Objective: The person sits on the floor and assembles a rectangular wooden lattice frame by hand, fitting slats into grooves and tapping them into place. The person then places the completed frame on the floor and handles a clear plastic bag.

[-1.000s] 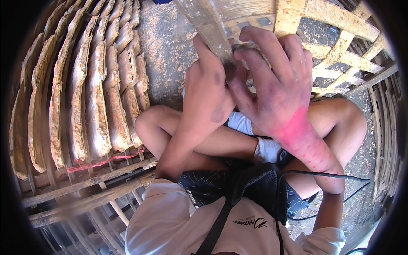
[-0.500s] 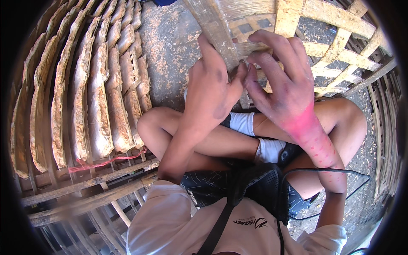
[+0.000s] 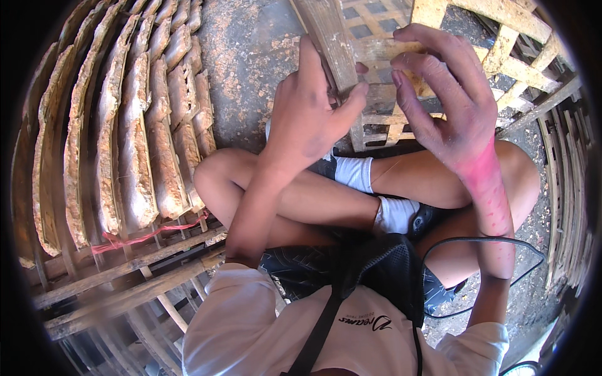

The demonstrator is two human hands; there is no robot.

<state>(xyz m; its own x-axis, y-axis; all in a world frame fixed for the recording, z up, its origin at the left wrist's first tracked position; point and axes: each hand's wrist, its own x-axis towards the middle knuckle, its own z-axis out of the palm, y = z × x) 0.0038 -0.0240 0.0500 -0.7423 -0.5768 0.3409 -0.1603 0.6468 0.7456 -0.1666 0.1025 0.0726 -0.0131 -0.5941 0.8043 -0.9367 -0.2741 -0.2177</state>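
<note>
The left hand (image 3: 313, 119) is grasping a weathered wooden bar (image 3: 332, 47) near its nearer end: the thumb is pressing toward the bar's right side, the index finger is stretching along its left edge, and a fingertip is peeping out on its far right side. The bar is slanting up and away, running out past the upper edge of the view. The right hand (image 3: 461, 122) is hovering just right of the bar, apart from it, in a released pose, the thumb and fingers curving loosely and spreading from one another; a bright pink patch is covering its wrist.

Right of the bar, past that hand, a pale wooden lattice (image 3: 427, 14) is standing with open squares between its slats. Left of the bar, a grey floor (image 3: 244, 69) is showing, scattered with light crumbs. Farther left of the bar, rows of crusted, curved slabs (image 3: 137, 169) are leaning side by side, and a pink string (image 3: 150, 237) is trailing across their lower ends.

Below the bar, the person's bare legs (image 3: 301, 210) are crossing, with a white sock (image 3: 396, 216) showing. Farthest below the bar, a black mesh bag (image 3: 382, 269) is resting against a white shirt (image 3: 238, 313).
</note>
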